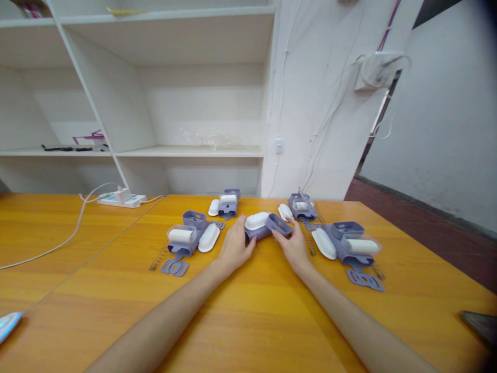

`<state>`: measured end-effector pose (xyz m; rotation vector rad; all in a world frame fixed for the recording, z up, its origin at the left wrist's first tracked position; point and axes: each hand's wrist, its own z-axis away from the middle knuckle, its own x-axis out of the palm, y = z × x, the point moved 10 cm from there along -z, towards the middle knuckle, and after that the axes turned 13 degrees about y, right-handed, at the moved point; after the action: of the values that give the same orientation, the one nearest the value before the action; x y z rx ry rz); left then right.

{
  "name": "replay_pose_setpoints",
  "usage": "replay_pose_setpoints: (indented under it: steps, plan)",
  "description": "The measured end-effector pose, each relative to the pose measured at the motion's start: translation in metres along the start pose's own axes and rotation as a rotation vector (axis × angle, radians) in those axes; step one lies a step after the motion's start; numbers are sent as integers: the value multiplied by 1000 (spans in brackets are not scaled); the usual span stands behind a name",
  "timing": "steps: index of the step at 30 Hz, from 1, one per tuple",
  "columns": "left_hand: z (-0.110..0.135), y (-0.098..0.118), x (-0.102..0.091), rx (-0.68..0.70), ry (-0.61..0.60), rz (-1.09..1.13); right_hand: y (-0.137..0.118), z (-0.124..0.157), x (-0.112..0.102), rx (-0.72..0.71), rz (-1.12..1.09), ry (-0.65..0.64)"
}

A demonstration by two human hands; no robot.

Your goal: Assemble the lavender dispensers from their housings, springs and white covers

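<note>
At the middle of the table, my left hand (234, 242) is closed on the left end of a grey-purple plastic housing (259, 233), its thumb along the near side. A white oval lid (257, 221) lies on top of that housing. My right hand (294, 245) grips the oval open-topped cup (279, 225) at the housing's right end, thumb in front and fingers behind. Whether the cup is joined to the housing or only touches it, I cannot tell. Just beyond my right hand lies a loose white oval lid (285, 212).
Similar part sets lie around: front left (184, 241), back left (228, 204), back right (302, 206) and front right (351, 243), with white rollers, springs and flat purple plates (365, 280). A power strip (122, 198) with a cable sits at left. White shelves (190, 151) stand behind.
</note>
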<state>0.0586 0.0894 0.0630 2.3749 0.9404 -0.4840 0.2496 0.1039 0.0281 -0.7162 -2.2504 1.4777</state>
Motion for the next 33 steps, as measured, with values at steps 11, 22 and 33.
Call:
replay_pose_setpoints:
  steps: [11,22,33]
  plan:
    - [6,39,-4,154,-145,47,-3,-3,-7,-31,-66,62]
    - [6,45,4,228,-235,209,-12,-2,-15,-91,-11,129]
    - [4,45,-5,199,-202,184,-20,1,-26,-110,126,244]
